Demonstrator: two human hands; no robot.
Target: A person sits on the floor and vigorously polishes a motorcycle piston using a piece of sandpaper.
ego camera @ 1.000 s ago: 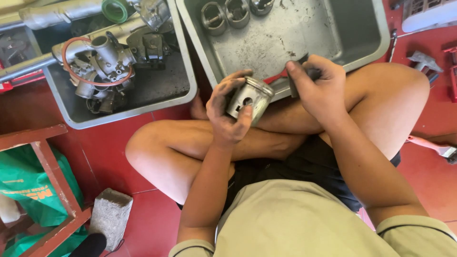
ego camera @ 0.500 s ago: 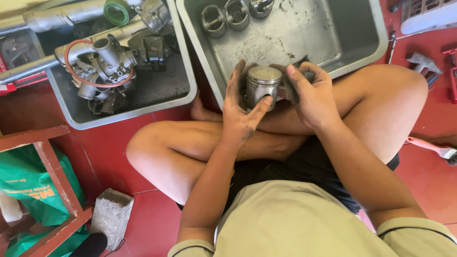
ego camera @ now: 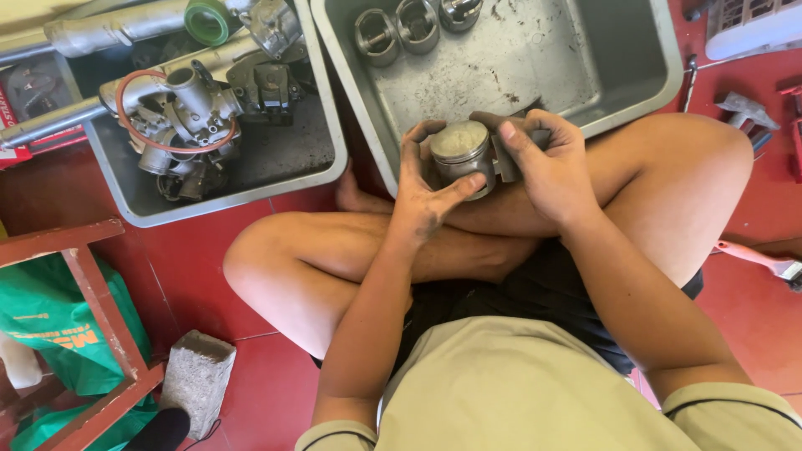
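head view: our left hand and right hand both close around one grey piston above our crossed legs; three more pistons sit in the steel tray.

Red tiled floor, two grey metal trays, concrete block, paintbrush, wooden stool

Piston lower skirt hidden behind left hand; third spare piston cropped at tray's top edge.
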